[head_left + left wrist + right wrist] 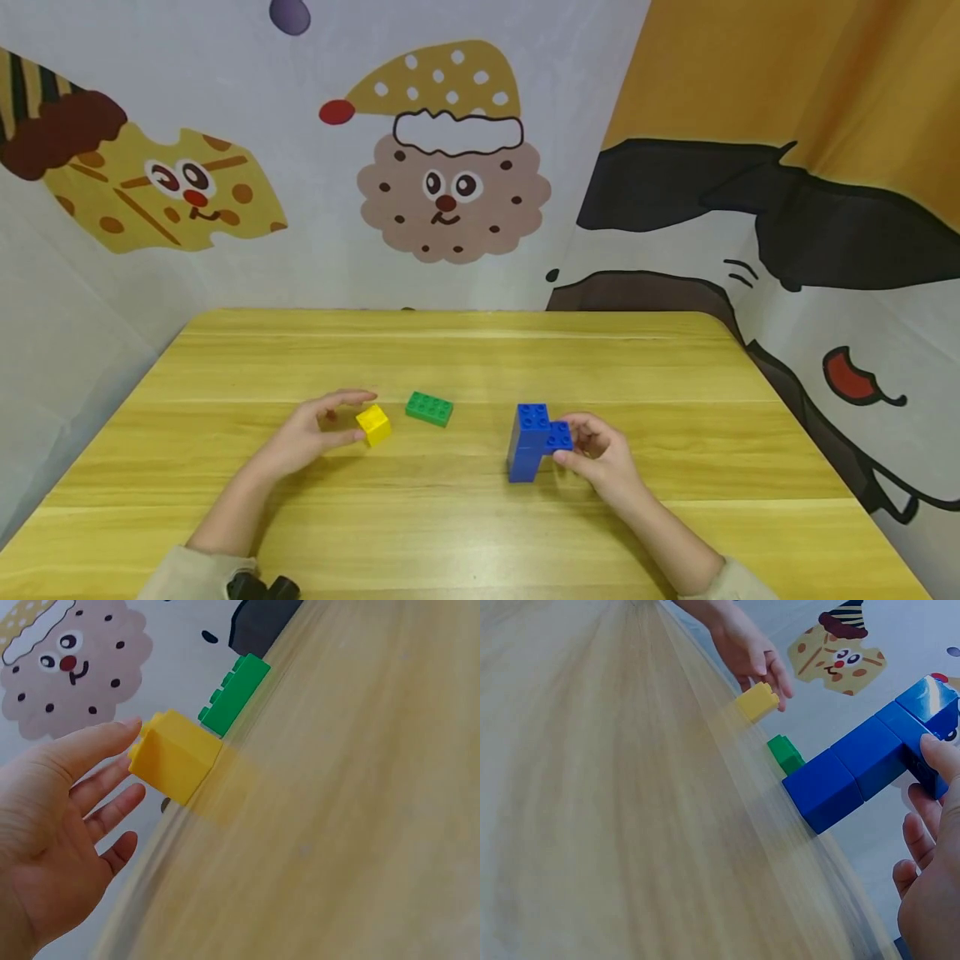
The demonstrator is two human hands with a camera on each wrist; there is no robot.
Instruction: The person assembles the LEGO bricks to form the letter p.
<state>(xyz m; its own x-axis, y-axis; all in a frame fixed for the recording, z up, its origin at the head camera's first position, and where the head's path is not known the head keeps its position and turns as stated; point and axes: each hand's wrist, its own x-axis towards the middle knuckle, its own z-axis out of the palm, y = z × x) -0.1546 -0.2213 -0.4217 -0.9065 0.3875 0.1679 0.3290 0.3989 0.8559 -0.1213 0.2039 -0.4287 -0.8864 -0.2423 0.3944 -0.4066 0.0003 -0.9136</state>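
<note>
On the table stands a tower of stacked blue bricks, with one blue brick jutting out sideways near its top. My right hand pinches that jutting brick between thumb and fingers; in the right wrist view the thumb lies against its side. A yellow brick rests on the table by my left hand. The left hand's fingers are spread, the thumb at the brick's near edge and the forefinger reaching past its far side. Just right of the yellow brick lies a flat green brick, studs up, untouched.
The bricks rest on a wooden table, whose far edge meets a cloth backdrop printed with cartoon figures. A black object shows by the left sleeve at the bottom of the head view.
</note>
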